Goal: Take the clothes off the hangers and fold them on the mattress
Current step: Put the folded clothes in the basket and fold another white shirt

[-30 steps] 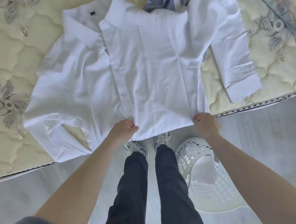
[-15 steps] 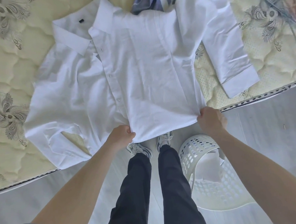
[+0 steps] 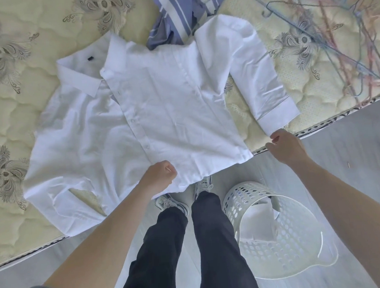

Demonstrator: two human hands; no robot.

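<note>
A white shirt (image 3: 172, 114) lies spread front-up across the near edge of the quilted mattress (image 3: 28, 97), collar at the far side and hem hanging over the edge, where the person's left grip (image 3: 160, 176) is clenched on the fabric. The right grip (image 3: 283, 145) holds nothing, fingers loosely curled, just below the cuff (image 3: 280, 119) of the sleeve on that side. A blue striped garment (image 3: 178, 14) is bunched beyond the shirt, wire hangers (image 3: 333, 37) are heaped to the right, and a white perforated basket (image 3: 277, 238) sits on the floor beside the person's feet.
</note>
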